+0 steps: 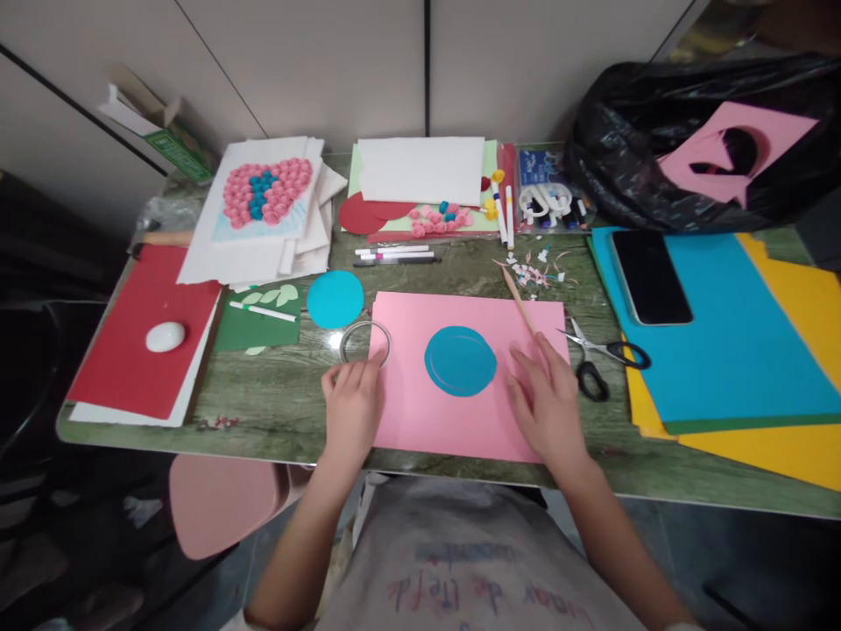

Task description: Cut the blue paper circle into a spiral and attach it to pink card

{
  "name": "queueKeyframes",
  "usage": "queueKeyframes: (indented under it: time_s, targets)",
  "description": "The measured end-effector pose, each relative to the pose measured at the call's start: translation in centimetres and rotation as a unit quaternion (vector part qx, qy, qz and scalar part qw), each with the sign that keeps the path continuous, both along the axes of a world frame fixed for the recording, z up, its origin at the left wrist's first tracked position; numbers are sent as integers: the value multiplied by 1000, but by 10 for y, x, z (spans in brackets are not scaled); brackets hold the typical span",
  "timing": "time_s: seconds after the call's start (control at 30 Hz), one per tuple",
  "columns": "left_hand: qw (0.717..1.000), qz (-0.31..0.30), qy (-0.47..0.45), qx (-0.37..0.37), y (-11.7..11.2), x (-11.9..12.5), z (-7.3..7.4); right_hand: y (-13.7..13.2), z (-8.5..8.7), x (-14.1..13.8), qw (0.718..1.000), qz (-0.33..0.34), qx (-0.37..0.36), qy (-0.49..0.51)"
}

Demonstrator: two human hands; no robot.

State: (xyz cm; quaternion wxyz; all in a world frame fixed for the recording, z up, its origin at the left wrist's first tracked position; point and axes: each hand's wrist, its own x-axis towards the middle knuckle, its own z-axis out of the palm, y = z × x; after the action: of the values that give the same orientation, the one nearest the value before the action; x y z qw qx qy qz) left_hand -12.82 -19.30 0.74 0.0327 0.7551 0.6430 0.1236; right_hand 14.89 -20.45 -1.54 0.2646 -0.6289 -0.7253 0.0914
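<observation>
A pink paper sheet (420,394) lies flat at the table's front edge with a teal paper circle (460,361) on its middle. My left hand (351,403) rests at the sheet's left edge, fingers curled against a clear ring (365,342) that overlaps the sheet's corner. My right hand (545,399) lies on the sheet's right part with a wooden pencil (519,302) held between thumb and fingers, its length slanting up and left past the sheet's top edge.
Scissors (601,359) lie right of the pink sheet. A phone (650,276) sits on stacked blue and yellow paper (742,350). A second teal circle (335,298), markers (394,255), red paper (141,337) with a white oval object (166,336), and a black bag (696,140) surround the spot.
</observation>
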Motion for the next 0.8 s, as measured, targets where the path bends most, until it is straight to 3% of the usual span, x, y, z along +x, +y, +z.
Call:
queueKeyframes:
  time_s: [0.13,0.23,0.3,0.4,0.53,0.8]
  targets:
    - [983,30,-180,10,-3,15,17,-3,20,-16,1000,26,-2,9]
    - [933,45,-351,-62,-8,35,34,-6,42,-34,996,72,30,33]
    - [908,36,-404,-106,-10,48,43,-6,54,-45,993,103,50,29]
    - [897,35,-428,-104,-12,63,49,-5,65,-57,992,94,83,4]
    - [911,41,-406,-60,-11,74,48,-5,67,-60,988,67,135,-12]
    - [941,2,-338,-17,-14,76,45,-4,62,-56,989,39,121,71]
